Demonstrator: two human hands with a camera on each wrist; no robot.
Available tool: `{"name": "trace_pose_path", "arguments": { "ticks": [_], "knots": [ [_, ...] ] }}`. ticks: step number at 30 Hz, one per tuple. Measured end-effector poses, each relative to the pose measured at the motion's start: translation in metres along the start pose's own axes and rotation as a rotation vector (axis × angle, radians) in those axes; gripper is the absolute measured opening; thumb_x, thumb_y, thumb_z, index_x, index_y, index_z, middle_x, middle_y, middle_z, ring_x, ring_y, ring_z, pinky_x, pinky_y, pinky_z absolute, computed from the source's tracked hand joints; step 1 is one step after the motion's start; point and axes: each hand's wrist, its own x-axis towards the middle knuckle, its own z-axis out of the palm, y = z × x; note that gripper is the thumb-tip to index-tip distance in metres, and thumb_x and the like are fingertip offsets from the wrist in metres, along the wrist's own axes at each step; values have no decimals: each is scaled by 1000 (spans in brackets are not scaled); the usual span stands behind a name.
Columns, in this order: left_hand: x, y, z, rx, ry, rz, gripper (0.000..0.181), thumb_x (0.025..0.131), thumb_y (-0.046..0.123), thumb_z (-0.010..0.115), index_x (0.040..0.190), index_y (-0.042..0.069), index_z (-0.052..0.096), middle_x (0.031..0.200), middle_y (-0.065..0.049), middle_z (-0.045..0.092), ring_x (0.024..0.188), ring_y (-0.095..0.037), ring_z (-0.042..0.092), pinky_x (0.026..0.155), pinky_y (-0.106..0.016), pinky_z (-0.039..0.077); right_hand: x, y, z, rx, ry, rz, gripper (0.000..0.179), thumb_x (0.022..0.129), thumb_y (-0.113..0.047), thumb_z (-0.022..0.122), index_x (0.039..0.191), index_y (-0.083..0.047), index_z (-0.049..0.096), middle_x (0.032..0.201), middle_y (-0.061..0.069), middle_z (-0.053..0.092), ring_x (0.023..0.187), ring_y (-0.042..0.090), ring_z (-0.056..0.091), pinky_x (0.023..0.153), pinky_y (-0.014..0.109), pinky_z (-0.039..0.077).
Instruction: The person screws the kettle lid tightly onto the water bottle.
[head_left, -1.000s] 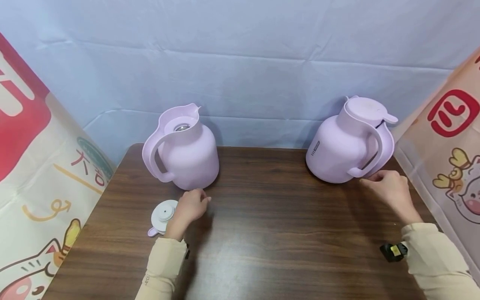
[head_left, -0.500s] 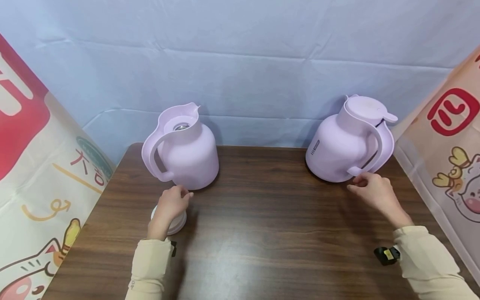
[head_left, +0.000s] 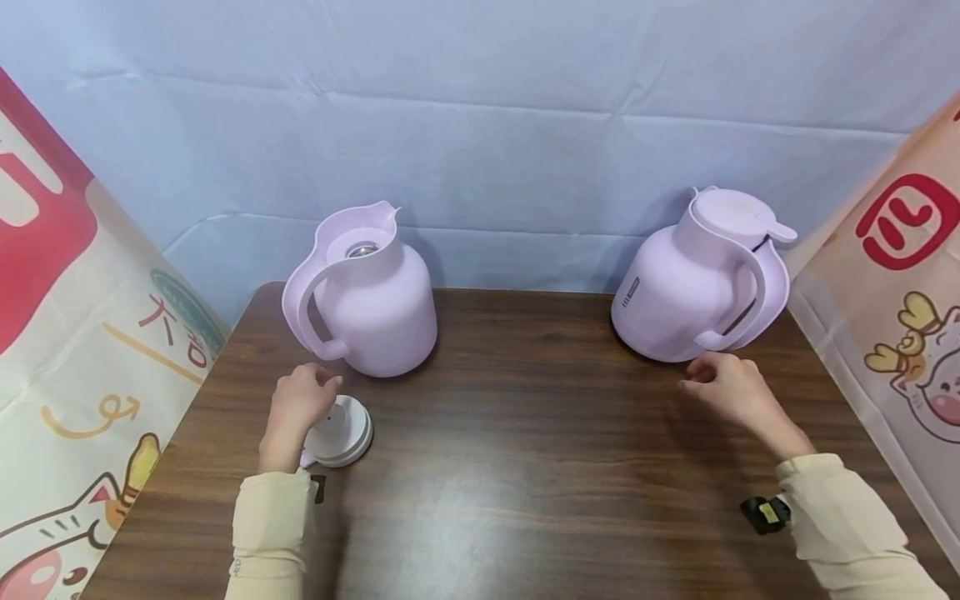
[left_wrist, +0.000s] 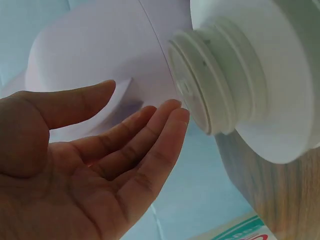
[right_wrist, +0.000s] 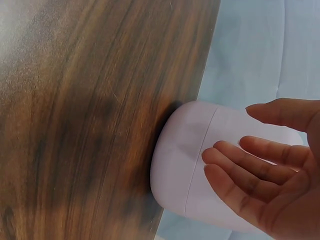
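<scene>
While the left hand (head_left: 298, 402) and right hand (head_left: 731, 389) hang with fingers loosely parted, gripping nothing, the white lid (head_left: 351, 435) toward the left edge of the table (head_left: 525, 467) seems light and stiff, best pinched by its ridged neck (left_wrist: 215, 82).

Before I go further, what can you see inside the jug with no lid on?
Inside the open jug, a shiny silvery part shows, ringed by pale purple. Everything deeper is hidden by the jug itself; I cannot tell whether it holds liquid.
</scene>
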Motion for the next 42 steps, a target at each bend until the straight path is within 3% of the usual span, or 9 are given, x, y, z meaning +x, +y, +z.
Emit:
{"name": "trace_pose_path", "arguments": {
  "ticks": [9, 17, 26, 33, 42],
  "knots": [
    [5, -6, -9, -50, 64, -27, 46, 87, 21, 50, 116, -14, 47, 108, -33, 54, 103, -50, 47, 84, -54, 39, 3, -7, 7, -1, -39, -32, 18, 75, -12, 69, 82, 3, 62, 73, 11, 64, 70, 29, 60, 62, 40, 44],
    [11, -8, -12, -98, 53, -22, 52, 87, 20, 52, 125, -13, 38, 110, -31, 53, 102, -47, 48, 84, -53, 39, 1, -8, 16, 8, -73, -91, 16, 74, -10, 69, 83, 1, 61, 70, 3, 62, 65, 19, 57, 59, 35, 43],
    [15, -7, -15, -103, 65, 5, 49, 86, 19, 53, 122, -13, 40, 111, -32, 52, 104, -50, 46, 85, -55, 37, -3, -8, 25, 3, -99, -98, 16, 73, -11, 70, 81, -1, 60, 68, 0, 57, 63, 15, 51, 57, 32, 41],
    [17, -7, -13, -144, 110, 4, 49, 86, 20, 53, 121, -12, 42, 118, -32, 49, 111, -51, 41, 91, -55, 34, -6, -9, 33, 11, -110, -107, 16, 72, -10, 72, 80, -2, 60, 65, -3, 56, 62, 13, 51, 57, 32, 41],
    [17, -6, -6, -158, 184, 9, 40, 86, 18, 50, 112, -12, 48, 108, -31, 55, 103, -48, 48, 86, -53, 38, -7, -11, 40, 23, -133, -110, 14, 71, -9, 72, 77, -4, 59, 65, -3, 55, 62, 12, 50, 57, 31, 41]
  ]
}}
